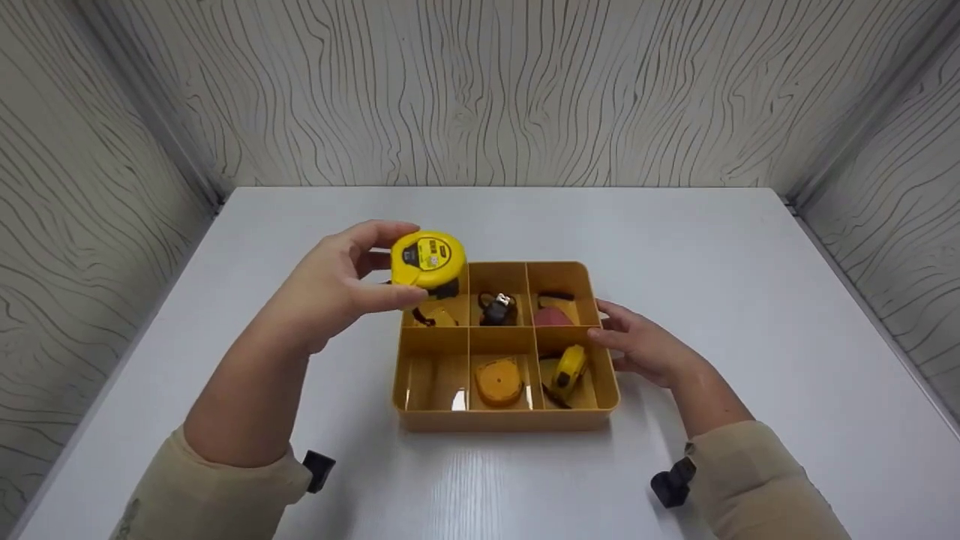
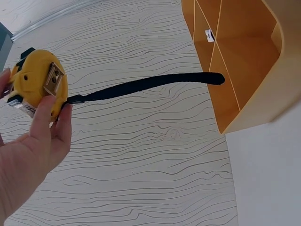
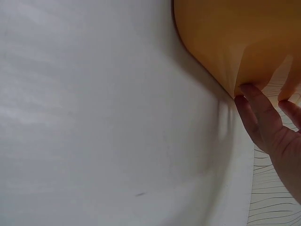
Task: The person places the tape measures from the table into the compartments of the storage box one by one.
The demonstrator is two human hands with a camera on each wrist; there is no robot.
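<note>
My left hand (image 1: 330, 285) grips a yellow tape measure (image 1: 429, 259) between thumb and fingers, above the back left compartment of a tan divided box (image 1: 502, 421). A black wrist strap (image 2: 150, 84) trails from this tape measure in the left wrist view. At the box's right side my right hand (image 1: 645, 345) holds the wall, its thumb over the rim and its fingers (image 3: 258, 106) against the outside. Below the held tape measure, a yellow item (image 1: 444, 316) with a black cord is partly hidden.
Other compartments hold a black item with a metal tip (image 1: 496, 309), a dark pink item (image 1: 553, 316), an orange rounded case (image 1: 499, 381) and a yellow tape measure (image 1: 570, 367). The box stands on a white table (image 1: 712, 247) before wood-patterned walls (image 1: 495, 90).
</note>
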